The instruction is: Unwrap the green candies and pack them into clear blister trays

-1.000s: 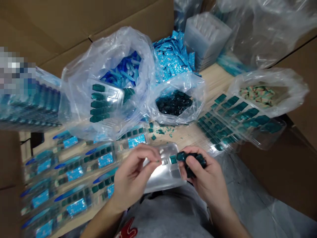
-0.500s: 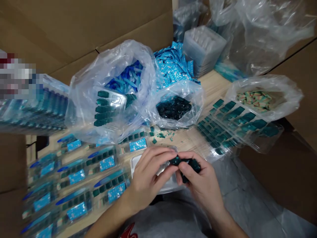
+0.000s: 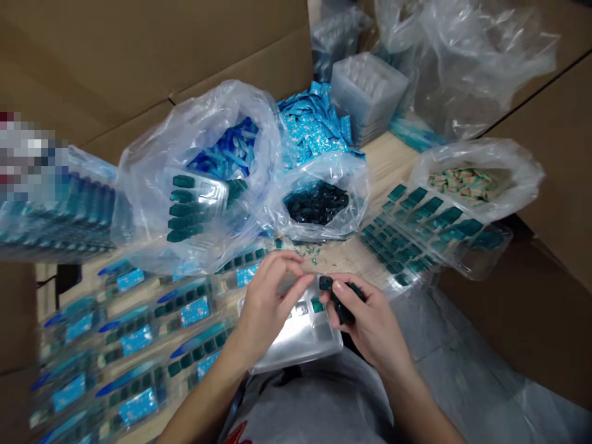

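Right hand curled closed around dark teal pieces; left hand half open, empty, fingers just above clear plastic tray.

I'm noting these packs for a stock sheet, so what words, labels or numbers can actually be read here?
No text can be read with certainty.
Blue cards: printed, but too small and blurred to read.
Blue sachets: printed, but too small to read.
Red shirt print: cut off by the frame, unreadable.
Pixelated patch: obscured, unreadable.
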`<state>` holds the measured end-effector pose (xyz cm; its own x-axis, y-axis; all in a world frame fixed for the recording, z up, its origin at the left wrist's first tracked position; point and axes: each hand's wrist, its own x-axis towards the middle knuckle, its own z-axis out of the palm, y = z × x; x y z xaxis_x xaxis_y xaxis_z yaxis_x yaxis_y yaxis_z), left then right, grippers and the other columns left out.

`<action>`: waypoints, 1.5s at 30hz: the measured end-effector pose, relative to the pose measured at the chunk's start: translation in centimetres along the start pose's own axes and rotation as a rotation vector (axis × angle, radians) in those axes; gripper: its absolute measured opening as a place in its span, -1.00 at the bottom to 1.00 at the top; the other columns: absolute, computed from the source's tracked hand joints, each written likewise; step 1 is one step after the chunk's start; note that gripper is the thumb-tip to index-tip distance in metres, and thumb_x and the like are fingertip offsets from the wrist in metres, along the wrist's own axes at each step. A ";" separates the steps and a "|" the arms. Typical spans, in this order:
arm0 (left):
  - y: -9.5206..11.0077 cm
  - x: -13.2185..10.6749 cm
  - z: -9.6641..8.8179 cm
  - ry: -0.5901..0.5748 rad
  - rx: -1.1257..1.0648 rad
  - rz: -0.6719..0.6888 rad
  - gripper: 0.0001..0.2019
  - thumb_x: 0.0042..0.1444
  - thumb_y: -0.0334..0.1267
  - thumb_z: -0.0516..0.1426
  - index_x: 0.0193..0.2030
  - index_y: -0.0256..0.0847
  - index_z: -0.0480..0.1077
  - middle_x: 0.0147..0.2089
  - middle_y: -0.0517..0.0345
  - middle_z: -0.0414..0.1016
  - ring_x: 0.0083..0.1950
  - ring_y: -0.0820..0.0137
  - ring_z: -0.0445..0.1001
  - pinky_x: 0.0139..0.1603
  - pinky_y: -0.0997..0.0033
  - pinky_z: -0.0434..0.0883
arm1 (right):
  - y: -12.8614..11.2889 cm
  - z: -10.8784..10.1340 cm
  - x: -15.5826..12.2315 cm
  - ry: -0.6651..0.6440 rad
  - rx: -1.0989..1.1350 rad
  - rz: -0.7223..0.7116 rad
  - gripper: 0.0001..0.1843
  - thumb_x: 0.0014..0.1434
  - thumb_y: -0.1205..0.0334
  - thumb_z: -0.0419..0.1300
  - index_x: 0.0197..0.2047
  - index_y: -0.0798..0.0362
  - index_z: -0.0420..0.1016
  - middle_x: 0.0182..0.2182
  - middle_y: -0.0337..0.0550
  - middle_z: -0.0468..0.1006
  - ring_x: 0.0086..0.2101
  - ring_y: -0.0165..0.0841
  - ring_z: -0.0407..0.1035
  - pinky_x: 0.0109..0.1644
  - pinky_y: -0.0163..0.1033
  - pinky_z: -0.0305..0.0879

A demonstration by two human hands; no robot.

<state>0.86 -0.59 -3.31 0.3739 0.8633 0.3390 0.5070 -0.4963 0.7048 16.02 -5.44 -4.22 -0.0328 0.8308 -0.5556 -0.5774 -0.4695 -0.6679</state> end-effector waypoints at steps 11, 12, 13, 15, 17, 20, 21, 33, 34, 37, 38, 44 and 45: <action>1.6 -0.8 -1.8 -0.189 0.002 0.154 -0.81 0.29 -0.50 0.06 -0.01 -0.23 0.34 -0.13 0.08 0.52 -0.07 0.42 0.52 -0.01 0.45 0.47 | -0.1 0.3 -1.2 -0.041 -0.633 -0.569 -0.83 0.24 0.28 0.15 -0.30 0.05 0.58 -0.55 -0.26 0.48 -0.52 -0.42 0.36 -0.40 -0.33 0.32; 1.5 -0.9 -2.0 -0.197 -0.017 0.144 -0.80 0.28 -0.51 0.06 -0.01 -0.23 0.34 -0.13 0.08 0.51 -0.06 0.43 0.52 0.00 0.47 0.47 | 0.1 0.3 -1.4 -0.046 -0.699 -0.675 -0.82 0.25 0.33 0.13 -0.29 0.06 0.57 -0.49 -0.22 0.51 -0.46 -0.41 0.39 -0.35 -0.32 0.33; 1.3 -1.0 -2.1 -0.199 -0.049 0.131 -0.79 0.27 -0.52 0.06 -0.02 -0.22 0.35 -0.13 0.09 0.51 -0.06 0.44 0.51 0.00 0.49 0.46 | 0.2 0.4 -1.5 -0.057 -0.743 -0.749 -0.81 0.25 0.36 0.11 -0.30 0.07 0.56 -0.45 -0.19 0.52 -0.42 -0.40 0.41 -0.32 -0.32 0.33; 1.1 -1.4 -2.1 -0.185 -0.149 0.086 -0.80 0.27 -0.50 0.06 -0.03 -0.20 0.36 -0.14 0.11 0.49 -0.06 0.44 0.50 -0.01 0.50 0.46 | 0.2 0.4 -1.5 -0.079 -0.753 -0.761 -0.80 0.25 0.38 0.09 -0.33 0.07 0.53 -0.47 -0.21 0.49 -0.44 -0.42 0.38 -0.34 -0.33 0.30; 1.2 -1.8 -1.9 -0.164 -0.253 0.034 -0.82 0.29 -0.46 0.06 -0.05 -0.17 0.38 -0.13 0.11 0.49 -0.05 0.43 0.49 -0.01 0.47 0.46 | 0.0 0.5 -1.5 -0.118 -0.663 -0.618 -0.76 0.27 0.35 0.07 -0.41 0.05 0.48 -0.57 -0.29 0.42 -0.53 -0.46 0.31 -0.43 -0.36 0.24; 1.7 -2.3 -1.5 -0.165 -0.256 0.032 -0.82 0.28 -0.45 0.09 -0.04 -0.16 0.39 -0.09 0.08 0.49 -0.04 0.40 0.50 -0.02 0.42 0.48 | -0.3 0.6 -1.3 -0.188 -0.492 -0.367 -0.64 0.29 0.25 0.03 -0.55 0.03 0.36 -0.68 -0.36 0.33 -0.61 -0.49 0.22 -0.49 -0.37 0.18; 1.8 -2.5 -1.5 -0.170 -0.226 0.049 -0.81 0.27 -0.47 0.10 -0.03 -0.17 0.39 -0.08 0.08 0.50 -0.04 0.39 0.50 -0.02 0.40 0.48 | -0.4 0.6 -1.3 -0.202 -0.460 -0.322 -0.62 0.29 0.23 0.03 -0.58 0.03 0.33 -0.69 -0.36 0.33 -0.61 -0.49 0.22 -0.49 -0.36 0.17; 0.1 -4.5 -4.7 -0.375 0.228 0.015 -0.83 0.36 -0.34 0.05 0.03 -0.16 0.40 -0.10 0.07 0.51 -0.06 0.31 0.49 -0.06 0.27 0.48 | -0.4 -3.7 -0.6 0.078 -0.233 -0.365 -0.78 0.27 0.07 0.21 -0.23 -0.07 0.67 -0.53 -0.31 0.48 -0.60 -0.51 0.31 -0.48 -0.35 0.26; 0.2 -4.5 -4.3 -0.375 0.227 0.029 -0.82 0.37 -0.32 0.03 0.04 -0.18 0.38 -0.10 0.06 0.52 -0.06 0.30 0.49 -0.07 0.27 0.49 | -0.3 -3.9 -0.5 0.066 -0.226 -0.363 -0.79 0.27 0.05 0.22 -0.23 -0.09 0.67 -0.53 -0.31 0.47 -0.60 -0.51 0.31 -0.48 -0.36 0.27; 0.3 -4.4 -3.0 -0.353 0.187 0.041 -0.81 0.38 -0.28 0.02 0.06 -0.22 0.34 -0.11 0.05 0.51 -0.08 0.32 0.49 -0.10 0.30 0.51 | 0.2 -4.0 -0.3 0.030 -0.215 -0.320 -0.78 0.24 0.01 0.24 -0.23 -0.11 0.68 -0.53 -0.32 0.47 -0.59 -0.53 0.32 -0.48 -0.39 0.27; 0.3 -4.3 -2.6 -0.350 0.180 0.053 -0.81 0.38 -0.27 0.02 0.06 -0.23 0.33 -0.12 0.05 0.51 -0.09 0.33 0.50 -0.11 0.31 0.51 | 0.3 -4.0 -0.3 0.025 -0.209 -0.296 -0.77 0.24 -0.01 0.25 -0.23 -0.11 0.68 -0.53 -0.32 0.48 -0.59 -0.53 0.32 -0.49 -0.40 0.26; -0.7 -4.3 -1.7 -0.318 0.225 0.156 -0.85 0.37 -0.28 0.03 -0.01 -0.21 0.37 -0.16 0.05 0.51 -0.14 0.30 0.49 -0.15 0.27 0.49 | 0.6 -3.3 -0.2 -0.001 -0.148 -0.210 -0.67 0.20 -0.11 0.24 -0.20 -0.04 0.63 -0.50 -0.30 0.48 -0.58 -0.50 0.33 -0.50 -0.37 0.27; -0.8 -4.2 -1.7 -0.323 0.226 0.155 -0.85 0.37 -0.28 0.03 -0.02 -0.21 0.37 -0.16 0.05 0.52 -0.14 0.30 0.50 -0.14 0.26 0.48 | 0.6 -3.1 -0.2 -0.009 -0.129 -0.187 -0.63 0.20 -0.14 0.23 -0.19 -0.02 0.62 -0.49 -0.28 0.48 -0.57 -0.48 0.33 -0.50 -0.37 0.26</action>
<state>-2.46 -3.66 -4.26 0.6653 0.7214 0.1923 0.5694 -0.6569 0.4942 18.19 -6.81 -6.02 0.0574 0.9092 -0.4124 -0.4651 -0.3411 -0.8169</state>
